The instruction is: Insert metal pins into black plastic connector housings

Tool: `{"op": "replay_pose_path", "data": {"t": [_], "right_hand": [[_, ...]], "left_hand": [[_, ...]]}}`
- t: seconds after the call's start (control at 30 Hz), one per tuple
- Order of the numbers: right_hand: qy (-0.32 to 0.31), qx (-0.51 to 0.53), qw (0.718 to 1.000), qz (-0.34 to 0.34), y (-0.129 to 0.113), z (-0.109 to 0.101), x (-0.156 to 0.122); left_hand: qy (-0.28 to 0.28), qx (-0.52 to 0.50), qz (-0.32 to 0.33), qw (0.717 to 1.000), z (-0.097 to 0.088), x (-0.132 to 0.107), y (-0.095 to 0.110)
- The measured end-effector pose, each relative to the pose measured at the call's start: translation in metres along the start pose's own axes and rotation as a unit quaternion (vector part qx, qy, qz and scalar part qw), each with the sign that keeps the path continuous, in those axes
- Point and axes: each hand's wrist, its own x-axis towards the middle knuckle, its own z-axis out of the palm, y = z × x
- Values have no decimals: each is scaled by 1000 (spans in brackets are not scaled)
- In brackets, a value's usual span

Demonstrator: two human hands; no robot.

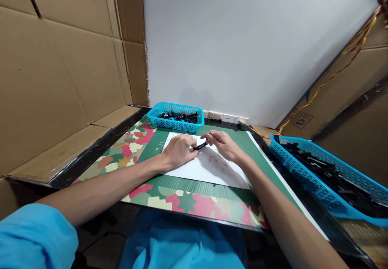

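A small black plastic part [200, 146] is held between both hands above a white sheet [209, 168] on the green mat [194, 190]. My left hand [179, 150] has its fingers curled and pinches the part's left end. From the other side my right hand [222, 144] grips the right end with fingertips pressed together. Faint small marks or bits lie on the sheet under my right hand; I cannot make out what they are.
A blue basket [177, 116] of black parts stands at the back of the table. A larger blue basket [325, 180] with black parts sits at the right. Cardboard walls rise on the left and right; a white wall with sockets is behind.
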Motion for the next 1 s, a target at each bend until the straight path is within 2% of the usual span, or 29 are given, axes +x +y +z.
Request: {"op": "replay_pose_path", "data": {"t": [0.33, 0.67, 1.0], "right_hand": [[-17, -102, 995, 3, -9, 12, 0], [-22, -73, 997, 0, -2, 22, 1], [31, 32, 996, 77, -6, 34, 2]], "left_hand": [[-2, 0, 3, 1000, 1, 0, -2], [1, -4, 7, 1000, 3, -1, -3], [7, -25, 15, 1000, 5, 1, -4]]}}
